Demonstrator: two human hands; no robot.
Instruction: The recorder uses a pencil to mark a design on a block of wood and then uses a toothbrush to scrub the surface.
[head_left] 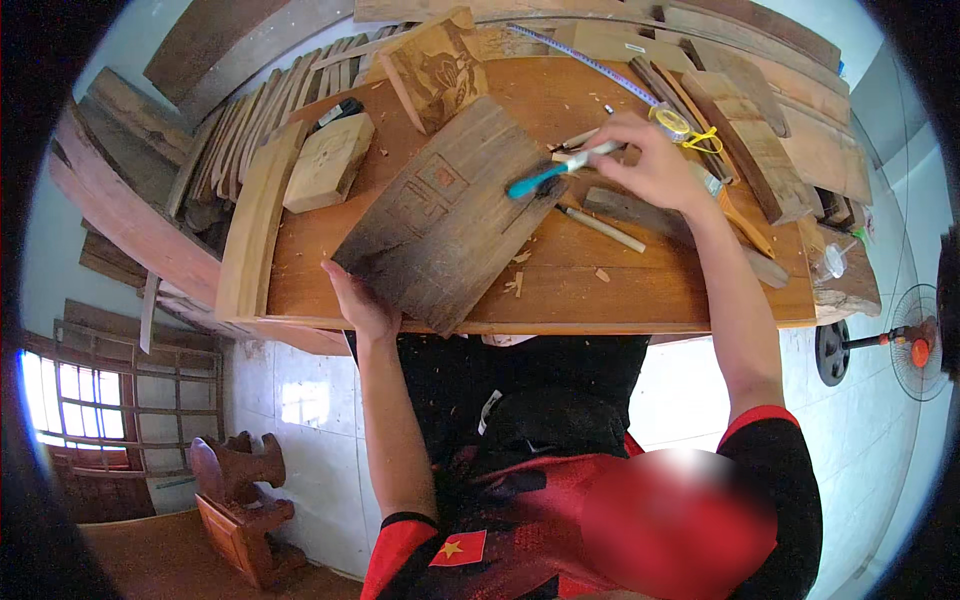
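Note:
A dark, weathered wooden board (455, 225) lies at a slant over the front of the table, with carved rectangular outlines on its left half. My left hand (368, 308) grips its lower left corner; the thumb shows, while the other fingers are mostly hidden by the board. Over the board's right end, my right hand (648, 160) pinches a slim teal-and-white tool (537, 181) shaped like a toothbrush. Its teal end points left, low over the wood; I cannot tell whether it touches. Below that hand lies a pale round stick (605, 228).
Around the brown table (540, 295) are a carved block (435, 75), a pale wood block (328, 160), a tape measure (670, 122), a flat paintbrush (745, 222) and wood chips. Planks (735, 140) line the right side. A fan (915, 345) stands at far right.

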